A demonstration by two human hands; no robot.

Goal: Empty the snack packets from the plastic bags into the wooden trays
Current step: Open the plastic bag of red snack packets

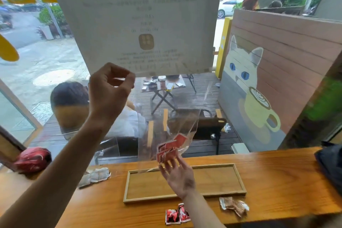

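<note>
My left hand (109, 90) is raised high and pinches the top of a clear plastic bag (187, 124) that hangs down over the counter. Several red snack packets (169, 149) sit bunched in the bag's bottom corner. My right hand (178, 177) is below the bag, palm up with fingers spread, touching its lower end. Under both lies a long wooden tray (238, 177), with nothing in it that I can see.
On the wooden counter (277, 172) lie a crumpled bag of pale packets (95, 176) at left, two red packets (176, 215) at the front edge and brown packets (234, 206) at right. A dark bag (331, 164) sits far right. A window is behind.
</note>
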